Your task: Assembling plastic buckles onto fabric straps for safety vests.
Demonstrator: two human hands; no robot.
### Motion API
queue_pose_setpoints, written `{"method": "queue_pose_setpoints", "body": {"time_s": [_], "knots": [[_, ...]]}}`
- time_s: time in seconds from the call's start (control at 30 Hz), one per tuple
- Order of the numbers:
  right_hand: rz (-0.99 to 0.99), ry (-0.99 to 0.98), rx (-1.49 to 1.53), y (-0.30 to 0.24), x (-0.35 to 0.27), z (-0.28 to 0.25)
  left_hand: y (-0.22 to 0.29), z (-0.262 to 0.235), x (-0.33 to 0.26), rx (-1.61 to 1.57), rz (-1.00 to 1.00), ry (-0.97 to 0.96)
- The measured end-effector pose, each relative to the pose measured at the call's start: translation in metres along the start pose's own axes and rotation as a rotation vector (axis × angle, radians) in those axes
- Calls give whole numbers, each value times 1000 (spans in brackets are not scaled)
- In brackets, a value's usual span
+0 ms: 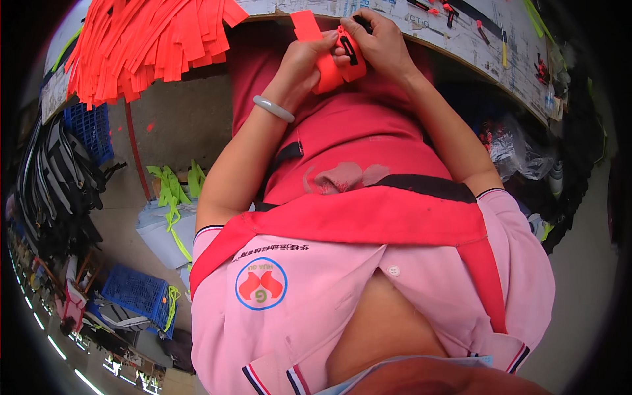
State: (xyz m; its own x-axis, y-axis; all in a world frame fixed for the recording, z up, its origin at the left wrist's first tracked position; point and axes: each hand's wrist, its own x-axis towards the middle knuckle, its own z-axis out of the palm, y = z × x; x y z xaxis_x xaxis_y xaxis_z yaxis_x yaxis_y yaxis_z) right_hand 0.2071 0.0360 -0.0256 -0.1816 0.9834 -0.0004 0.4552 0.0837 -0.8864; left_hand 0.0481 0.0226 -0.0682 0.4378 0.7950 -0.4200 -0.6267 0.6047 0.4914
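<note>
Above my lap, at the table's near edge, both hands are close together around a bright orange webbing strap [329,74]. My left hand [299,66], with a pale bangle at the wrist, is closed on the strap; one end sticks up past its fingers and a loop hangs below. A black plastic piece [349,50], which looks like a slider buckle, sits against the loop between the hands. My right hand [385,49] is closed at that side, its thumb and forefinger pinching a small black part [362,24]. Its exact shape is partly hidden by the fingers.
A thick pile of orange straps [151,46] hangs over the table's left edge. On the worktable [454,36] at right lie small orange-and-black pieces and a yellow-handled tool [505,54]. Blue crates [135,296] and dark straps [62,178] stand at left; a clear plastic bag [520,151] is below right.
</note>
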Motion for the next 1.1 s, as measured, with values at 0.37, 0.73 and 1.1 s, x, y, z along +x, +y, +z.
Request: {"method": "queue_pose_setpoints", "body": {"time_s": [0.37, 0.73, 1.1], "knots": [[-106, 117, -630, 5, 15, 8, -20, -8, 39, -350, -147, 28], [-87, -45, -153, -6, 19, -12, -11, 8, 18, -179, 111, 48], [-159, -105, 115, -19, -21, -19, -3, 21, -30, 449, 523, 99]]}}
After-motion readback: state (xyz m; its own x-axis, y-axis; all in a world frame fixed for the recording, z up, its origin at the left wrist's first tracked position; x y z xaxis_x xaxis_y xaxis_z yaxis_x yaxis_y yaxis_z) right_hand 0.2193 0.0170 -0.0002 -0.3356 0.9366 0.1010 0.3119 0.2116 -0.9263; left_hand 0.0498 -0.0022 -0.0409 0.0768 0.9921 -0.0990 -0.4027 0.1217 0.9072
